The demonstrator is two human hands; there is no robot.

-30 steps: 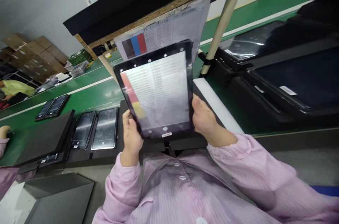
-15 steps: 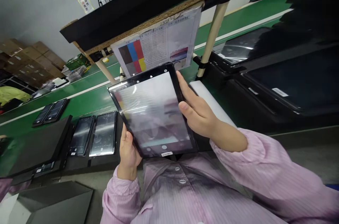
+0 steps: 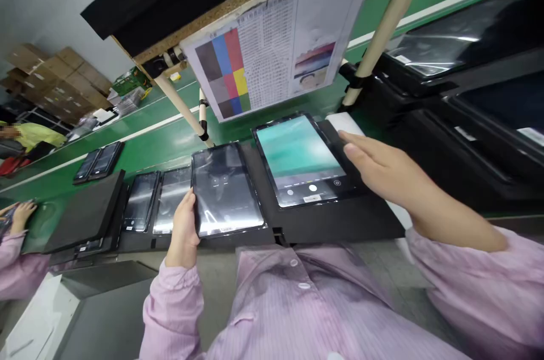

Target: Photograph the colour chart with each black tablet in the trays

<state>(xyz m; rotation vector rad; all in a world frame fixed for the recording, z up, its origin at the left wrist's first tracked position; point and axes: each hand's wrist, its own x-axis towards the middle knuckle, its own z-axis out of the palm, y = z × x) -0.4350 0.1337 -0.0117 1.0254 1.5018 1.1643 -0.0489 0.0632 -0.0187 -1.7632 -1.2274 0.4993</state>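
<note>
My left hand grips the left edge of a dark-screened tablet, with the thumb at its side and the other fingers partly hidden. To the right, a second tablet lies face up on a black pad, its lit screen showing a blurred teal camera picture and a small white label at the lower edge. Beside that tablet's right edge is my right hand, fingers stretched out and holding nothing. Whether its fingertips touch the tablet is unclear.
A printed chart with colour squares hangs from a shelf on pipe posts. More tablets lie to the left near a black foam slab. Black trays with tablets stand at right. Another person's hand is at far left.
Both hands held one raised tablet before. Now a lit tablet lies on the pad, my right hand has come off and moved right, and my left hand is at a dark tablet's edge.
</note>
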